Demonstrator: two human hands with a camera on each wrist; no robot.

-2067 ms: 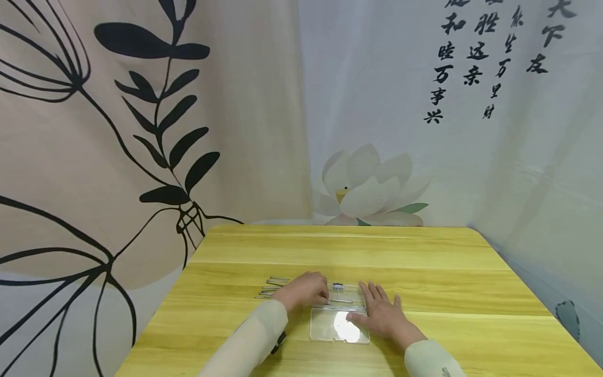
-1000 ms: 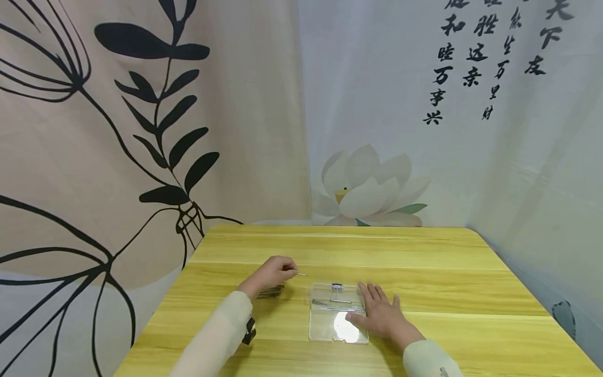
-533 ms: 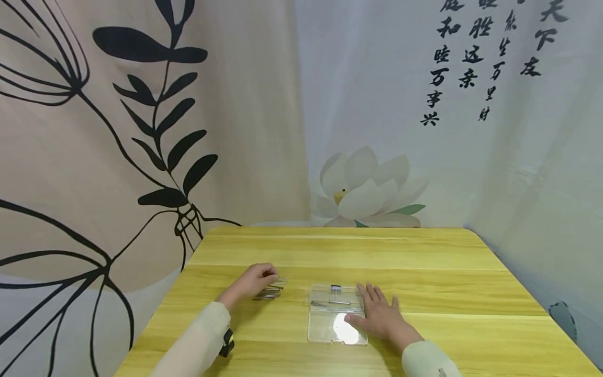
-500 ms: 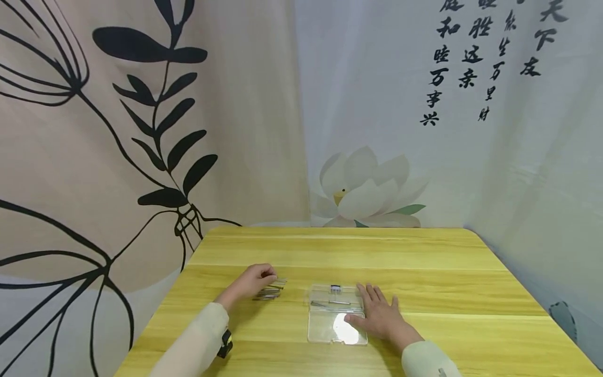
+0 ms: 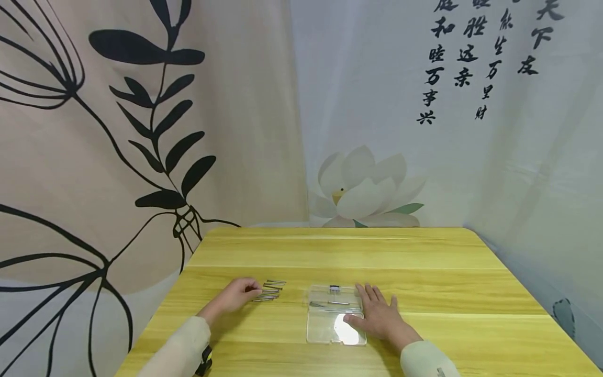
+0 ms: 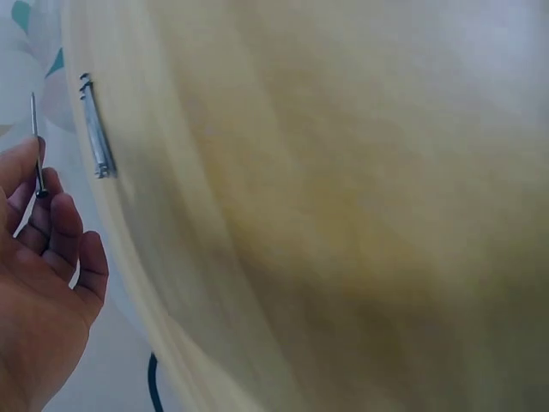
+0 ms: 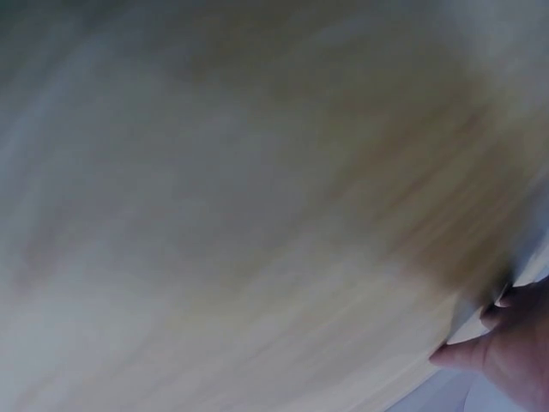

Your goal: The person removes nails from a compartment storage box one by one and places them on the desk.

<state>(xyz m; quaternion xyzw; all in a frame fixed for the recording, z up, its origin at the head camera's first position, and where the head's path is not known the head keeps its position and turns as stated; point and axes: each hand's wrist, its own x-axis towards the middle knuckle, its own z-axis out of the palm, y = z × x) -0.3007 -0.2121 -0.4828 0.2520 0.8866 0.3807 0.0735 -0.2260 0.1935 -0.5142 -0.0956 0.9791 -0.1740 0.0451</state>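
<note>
Nail [image 6: 39,178] sits pinched in left hand [image 5: 237,294]; nail pile [image 5: 270,291] lies at that hand's three o'clock, right by its fingertips, shafts running roughly nine-to-three; box [image 5: 320,330] lies farther out, just past three; right hand [image 5: 380,314], nearer box, rests spread over its three-o'clock edge.

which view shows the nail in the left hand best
Left wrist: close up, the nail shows head and tip in the left hand. Head view: too small to single out. Right wrist: not visible.
</note>
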